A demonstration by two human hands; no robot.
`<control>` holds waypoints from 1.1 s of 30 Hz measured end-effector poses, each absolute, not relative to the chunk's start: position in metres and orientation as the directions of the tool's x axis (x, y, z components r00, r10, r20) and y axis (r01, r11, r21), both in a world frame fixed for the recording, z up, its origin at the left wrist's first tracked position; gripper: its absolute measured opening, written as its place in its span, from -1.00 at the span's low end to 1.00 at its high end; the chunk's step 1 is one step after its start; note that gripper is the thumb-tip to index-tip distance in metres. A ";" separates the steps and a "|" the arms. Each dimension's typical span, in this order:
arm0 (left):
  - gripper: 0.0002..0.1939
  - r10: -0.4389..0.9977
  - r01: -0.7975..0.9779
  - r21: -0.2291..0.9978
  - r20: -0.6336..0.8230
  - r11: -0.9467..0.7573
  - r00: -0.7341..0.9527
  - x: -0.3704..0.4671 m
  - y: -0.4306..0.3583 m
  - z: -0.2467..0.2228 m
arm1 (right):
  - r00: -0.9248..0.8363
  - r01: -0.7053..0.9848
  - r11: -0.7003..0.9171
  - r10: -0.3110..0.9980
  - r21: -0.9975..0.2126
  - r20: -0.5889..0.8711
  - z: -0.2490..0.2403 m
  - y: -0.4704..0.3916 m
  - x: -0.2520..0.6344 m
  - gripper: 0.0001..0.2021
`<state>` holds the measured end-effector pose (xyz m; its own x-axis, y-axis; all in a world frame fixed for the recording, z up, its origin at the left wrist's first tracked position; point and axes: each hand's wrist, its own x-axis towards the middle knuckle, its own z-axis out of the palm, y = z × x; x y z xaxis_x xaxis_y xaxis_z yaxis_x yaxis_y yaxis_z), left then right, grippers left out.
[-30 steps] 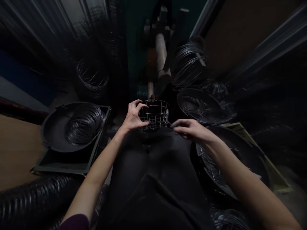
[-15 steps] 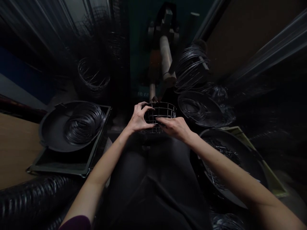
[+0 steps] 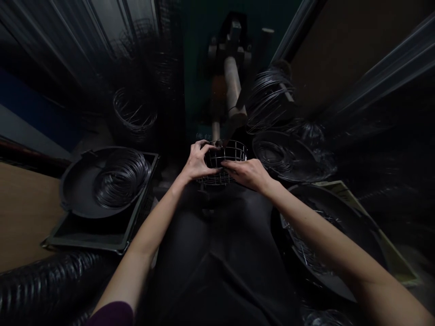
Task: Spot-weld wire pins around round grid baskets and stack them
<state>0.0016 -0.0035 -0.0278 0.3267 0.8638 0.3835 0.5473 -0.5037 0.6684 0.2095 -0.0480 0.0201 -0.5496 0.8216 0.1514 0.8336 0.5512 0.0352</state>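
A round wire basket (image 3: 234,153) of thin metal rods stands in front of me, close under the electrodes of a machine (image 3: 233,83). My left hand (image 3: 199,160) grips its left side, fingers curled over the rim and thumb along the lower front. On the front right, my right hand (image 3: 249,172) has its fingers pressed together at the wires. Whether a loose rod is pinched there is too dark to see. The basket's far side meets the machine's lower rod (image 3: 216,130).
To the left, a dark pan (image 3: 78,190) with wire rings (image 3: 122,179) rests on a green crate (image 3: 88,235). A pan of rings (image 3: 272,151) and a larger pan (image 3: 360,244) of short rods stand on the right. Wire hoops (image 3: 270,99) hang beside the machine.
The basket has shifted slightly within my hands, and both hands keep their hold on it. The whole view has tilted a little; the machine appears slightly lower.
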 end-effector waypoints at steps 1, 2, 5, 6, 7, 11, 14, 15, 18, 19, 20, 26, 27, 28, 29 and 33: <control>-0.31 0.866 0.550 0.669 0.384 -0.501 0.321 0.001 -0.002 -0.027 | -0.546 0.836 0.547 0.824 0.037 0.147 0.022 -0.046 0.208 -0.71; -0.31 0.868 0.551 0.670 0.382 -0.497 0.318 0.001 -0.001 -0.026 | -0.544 0.838 0.544 0.827 0.037 0.143 0.024 -0.045 0.208 -0.71; -0.33 0.873 0.545 0.683 0.349 -0.486 0.340 -0.001 0.001 -0.023 | -0.540 0.838 0.545 0.827 0.010 0.155 0.026 -0.044 0.207 -0.71; -0.34 0.875 0.542 0.689 0.338 -0.481 0.347 -0.002 0.000 -0.021 | -0.541 0.835 0.550 0.824 -0.010 0.170 0.025 -0.045 0.208 -0.71; -0.35 0.877 0.540 0.693 0.330 -0.477 0.349 -0.003 0.000 -0.020 | -0.537 0.833 0.552 0.822 -0.032 0.190 0.024 -0.047 0.209 -0.70; -0.35 0.888 0.556 0.695 0.318 -0.456 0.332 -0.002 0.004 -0.018 | -0.443 0.874 0.480 0.851 -0.078 0.281 0.015 -0.052 0.215 -0.76; -0.33 0.898 0.569 0.697 0.304 -0.437 0.318 0.002 0.014 -0.016 | -0.357 0.909 0.407 0.871 -0.090 0.337 0.011 -0.045 0.217 -0.82; -0.32 0.903 0.575 0.697 0.297 -0.428 0.312 0.002 0.018 -0.015 | -0.339 0.912 0.396 0.873 -0.107 0.350 0.010 -0.041 0.217 -0.83; -0.30 0.908 0.588 0.695 0.274 -0.414 0.316 0.003 0.028 -0.012 | -0.313 0.896 0.401 0.875 -0.193 0.369 0.008 -0.029 0.218 -0.85; -0.30 0.905 0.588 0.691 0.275 -0.420 0.324 0.003 0.031 -0.011 | -0.309 0.886 0.408 0.874 -0.221 0.374 0.007 -0.027 0.219 -0.85; -0.30 0.901 0.587 0.686 0.281 -0.430 0.331 0.002 0.033 -0.011 | -0.306 0.876 0.415 0.872 -0.246 0.381 0.006 -0.024 0.220 -0.86; -0.30 0.909 0.619 0.666 0.297 -0.417 0.292 0.003 0.053 -0.008 | -0.208 0.874 0.363 0.880 -0.323 0.427 0.001 0.002 0.216 -0.88; -0.30 0.911 0.623 0.664 0.293 -0.413 0.291 0.005 0.057 -0.008 | -0.188 0.873 0.349 0.885 -0.340 0.426 0.003 0.007 0.214 -0.88; -0.31 0.910 0.623 0.663 0.292 -0.414 0.294 0.006 0.061 -0.008 | -0.172 0.869 0.341 0.888 -0.359 0.427 0.005 0.010 0.213 -0.87; -0.31 0.908 0.617 0.666 0.294 -0.419 0.299 0.006 0.064 -0.008 | -0.161 0.859 0.342 0.886 -0.380 0.434 0.007 0.010 0.213 -0.85; -0.04 0.879 0.503 0.722 0.367 -0.475 0.304 -0.009 0.066 -0.027 | -0.072 0.818 0.319 0.882 -0.479 0.466 0.002 -0.037 0.256 -0.74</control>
